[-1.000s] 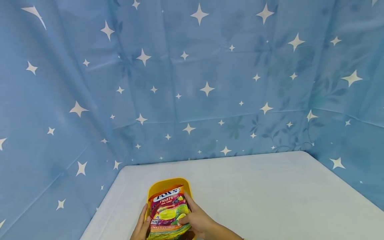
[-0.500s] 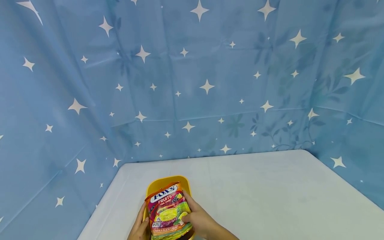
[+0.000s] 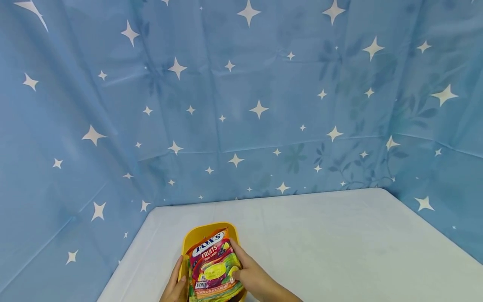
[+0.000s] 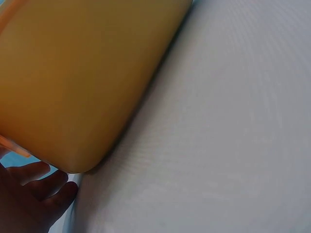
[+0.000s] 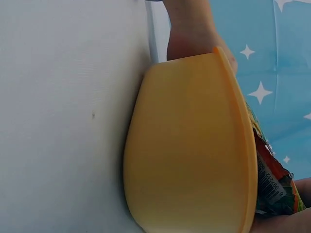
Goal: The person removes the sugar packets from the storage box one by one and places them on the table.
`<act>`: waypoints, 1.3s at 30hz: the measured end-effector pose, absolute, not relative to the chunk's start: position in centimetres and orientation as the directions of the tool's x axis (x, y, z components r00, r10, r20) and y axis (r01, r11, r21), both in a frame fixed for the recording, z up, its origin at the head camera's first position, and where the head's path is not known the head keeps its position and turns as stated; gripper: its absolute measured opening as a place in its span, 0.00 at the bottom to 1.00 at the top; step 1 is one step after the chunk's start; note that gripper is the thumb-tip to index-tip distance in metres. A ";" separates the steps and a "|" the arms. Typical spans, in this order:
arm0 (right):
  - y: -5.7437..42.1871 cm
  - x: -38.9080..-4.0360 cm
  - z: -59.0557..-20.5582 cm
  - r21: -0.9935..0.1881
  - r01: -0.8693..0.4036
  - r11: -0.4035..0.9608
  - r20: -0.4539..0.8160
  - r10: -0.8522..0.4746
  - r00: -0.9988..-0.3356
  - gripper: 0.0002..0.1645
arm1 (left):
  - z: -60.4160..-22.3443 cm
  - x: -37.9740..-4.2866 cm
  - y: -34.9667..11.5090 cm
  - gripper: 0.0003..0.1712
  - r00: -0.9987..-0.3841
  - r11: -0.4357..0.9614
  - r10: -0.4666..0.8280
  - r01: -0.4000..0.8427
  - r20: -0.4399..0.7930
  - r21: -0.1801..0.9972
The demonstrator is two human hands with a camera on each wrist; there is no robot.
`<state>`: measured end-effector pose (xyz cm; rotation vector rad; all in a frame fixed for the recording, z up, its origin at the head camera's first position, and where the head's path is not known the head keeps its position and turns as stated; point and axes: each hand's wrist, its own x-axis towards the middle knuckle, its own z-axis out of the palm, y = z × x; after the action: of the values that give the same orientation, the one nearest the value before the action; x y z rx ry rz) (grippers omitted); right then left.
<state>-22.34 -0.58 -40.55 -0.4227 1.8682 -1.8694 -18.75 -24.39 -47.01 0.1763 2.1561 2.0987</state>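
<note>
In the head view a bag of Fox's Fruits candy (image 3: 214, 256) lies face up in the mouth of a yellow plastic bin (image 3: 201, 231). My right hand (image 3: 253, 277) grips the bag's right side, thumb on its front. At the bin's left edge, my left hand (image 3: 174, 285) holds the rim. Its fingers (image 4: 41, 187) are curled beside a corner of the bin in the left wrist view. The right wrist view shows the bin's outer wall (image 5: 189, 141), with part of the bag (image 5: 272, 179) sticking out above the rim. What lies beneath the bag is hidden.
The bin stands on a white-covered table (image 3: 320, 243), near its left front part. Blue curtains (image 3: 241, 96) with white stars rise behind the table and along both sides.
Held by my right hand, the candy bag shifts slightly left, then back right, and sits a little higher. More of the bin's left rim shows beside my left hand, which stays there.
</note>
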 end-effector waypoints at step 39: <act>2.4 -23.2 -43.7 -0.949 0.177 -0.262 -0.015 -0.522 -0.853 0.45 | -47.6 -18.7 -24.4 0.44 -0.975 0.050 0.215 0.068 0.056 0.996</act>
<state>-23.24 2.42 -43.67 -0.4217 1.5576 -2.1509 -18.71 -24.39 -47.55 0.2974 2.1958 2.0728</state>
